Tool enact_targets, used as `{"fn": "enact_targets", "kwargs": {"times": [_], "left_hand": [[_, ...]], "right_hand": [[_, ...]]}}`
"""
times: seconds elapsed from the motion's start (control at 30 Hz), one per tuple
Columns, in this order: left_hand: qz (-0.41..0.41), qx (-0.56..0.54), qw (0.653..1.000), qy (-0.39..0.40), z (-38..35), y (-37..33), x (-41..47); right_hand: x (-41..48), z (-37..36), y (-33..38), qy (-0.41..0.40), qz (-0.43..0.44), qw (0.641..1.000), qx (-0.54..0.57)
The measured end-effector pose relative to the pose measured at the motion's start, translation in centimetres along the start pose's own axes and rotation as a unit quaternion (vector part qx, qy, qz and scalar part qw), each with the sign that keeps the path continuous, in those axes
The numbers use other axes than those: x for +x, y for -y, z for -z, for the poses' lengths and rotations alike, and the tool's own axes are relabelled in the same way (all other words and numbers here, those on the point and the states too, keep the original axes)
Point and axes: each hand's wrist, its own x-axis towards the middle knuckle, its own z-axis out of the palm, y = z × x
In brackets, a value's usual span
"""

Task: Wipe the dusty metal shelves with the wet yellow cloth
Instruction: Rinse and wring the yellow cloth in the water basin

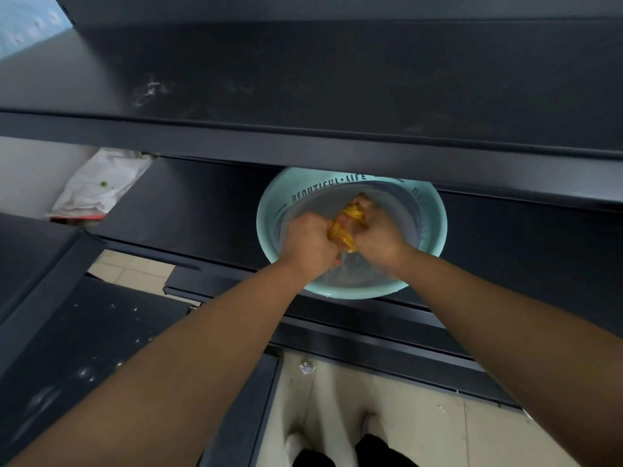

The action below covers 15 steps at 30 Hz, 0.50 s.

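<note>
The yellow cloth (347, 227) is bunched and twisted between both my fists over a pale green basin (269, 210) that holds water. My left hand (308, 242) grips the cloth's near end and my right hand (376, 230) grips its far end; most of the cloth is hidden inside my fingers. The basin stands on a dark metal shelf (202, 203). A higher dark metal shelf (303, 79) spans the top of the view, with whitish dust smears on it.
A crumpled white plastic bag (97, 187) lies at the shelf's left end. Another dark shelf panel (84, 348) with dust specks sits lower left. Beige tiled floor (387, 416) lies below, with a small paper scrap (306, 368) on it.
</note>
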Motion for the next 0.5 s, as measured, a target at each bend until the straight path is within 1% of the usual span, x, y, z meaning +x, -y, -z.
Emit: {"fn": "enact_targets", "kwargs": {"times": [0.17,0.23,0.27,0.3,0.37,0.43,0.5], "left_hand": [[-0.032,0.077,0.996,-0.023,-0.6,0.6,0.4],[-0.023,0.085,0.996,0.0,-0.4,0.6,0.6],[-0.011,0.077,0.997,0.024,-0.1,0.6,0.7],[0.001,0.06,0.997,0.044,0.2,0.8,0.9],[0.006,0.005,0.998,0.058,1.4,1.2,1.2],[0.001,-0.063,0.996,0.062,2.2,1.4,1.3],[0.001,-0.101,0.992,0.08,2.4,0.9,1.0]], "right_hand": [[0.1,-0.4,0.2,-0.01,-0.044,0.998,-0.036],[0.0,-0.1,0.4,0.015,-0.075,0.996,-0.045],[0.0,0.3,0.3,0.043,-0.096,0.994,-0.036],[-0.2,0.9,0.2,0.08,-0.121,0.989,0.001],[-0.4,2.2,0.4,0.147,-0.154,0.969,0.124],[-0.4,3.3,0.6,0.168,-0.157,0.949,0.215],[-0.6,3.5,1.2,0.164,-0.138,0.941,0.261]]}}
